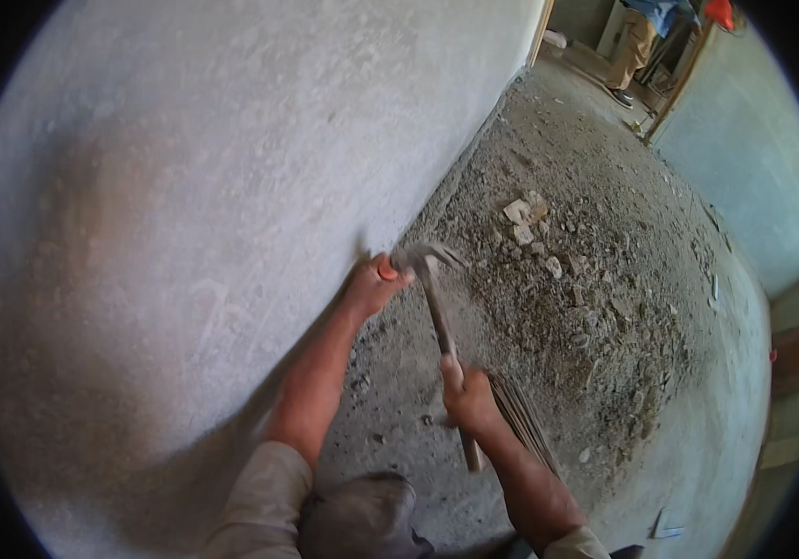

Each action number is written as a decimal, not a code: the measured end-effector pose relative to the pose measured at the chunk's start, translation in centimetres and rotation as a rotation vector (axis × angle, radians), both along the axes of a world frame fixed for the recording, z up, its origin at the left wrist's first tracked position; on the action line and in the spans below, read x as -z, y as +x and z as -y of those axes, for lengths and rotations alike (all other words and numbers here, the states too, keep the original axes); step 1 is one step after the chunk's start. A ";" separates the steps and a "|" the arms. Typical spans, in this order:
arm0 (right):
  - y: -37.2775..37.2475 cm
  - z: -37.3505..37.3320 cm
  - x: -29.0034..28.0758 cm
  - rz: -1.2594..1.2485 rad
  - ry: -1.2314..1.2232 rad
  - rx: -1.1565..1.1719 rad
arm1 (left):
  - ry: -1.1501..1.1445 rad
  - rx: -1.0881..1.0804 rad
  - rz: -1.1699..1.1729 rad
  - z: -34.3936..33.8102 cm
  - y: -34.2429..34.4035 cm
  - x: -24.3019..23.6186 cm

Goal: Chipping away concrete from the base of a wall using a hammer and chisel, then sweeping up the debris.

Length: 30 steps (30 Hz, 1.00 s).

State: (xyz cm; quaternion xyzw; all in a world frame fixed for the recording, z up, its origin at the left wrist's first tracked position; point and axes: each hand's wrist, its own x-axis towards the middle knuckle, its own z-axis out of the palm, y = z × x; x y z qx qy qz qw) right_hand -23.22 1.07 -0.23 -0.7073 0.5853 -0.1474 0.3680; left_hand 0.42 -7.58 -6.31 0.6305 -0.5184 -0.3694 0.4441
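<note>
My right hand (471, 401) grips the wooden handle of a claw hammer (439, 312). The hammer's metal head is up beside my left hand (373, 287), its claw toward the rubble. My left hand is closed close to the base of the plastered wall (195, 177), around an object with an orange end (387, 268). The rest of that object is hidden by my fingers and the hammer head, so its kind does not show. Whether the hammer touches it, I cannot tell.
Grey rubble (595, 307) covers the floor to the right, with pale broken chunks (522, 214) on it. A brown ridged bundle (516, 410) lies beneath my right forearm. Through the far doorway a person in tan trousers (634, 51) stands. Another wall (744, 140) bounds the right.
</note>
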 end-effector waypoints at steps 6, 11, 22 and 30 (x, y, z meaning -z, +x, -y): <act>-2.9 -0.2 -7.7 0.538 0.197 0.178 | -0.044 -0.014 0.199 0.2 0.5 0.9; -7.1 3.8 -19.6 1.469 -0.546 -0.063 | -0.065 0.032 0.141 0.8 0.1 1.4; -3.1 -0.3 -1.6 0.232 0.195 0.052 | 0.045 0.012 -0.001 0.5 -1.4 -1.1; -6.1 3.7 -18.5 1.362 -0.634 0.075 | -0.145 0.028 0.279 1.4 0.0 1.8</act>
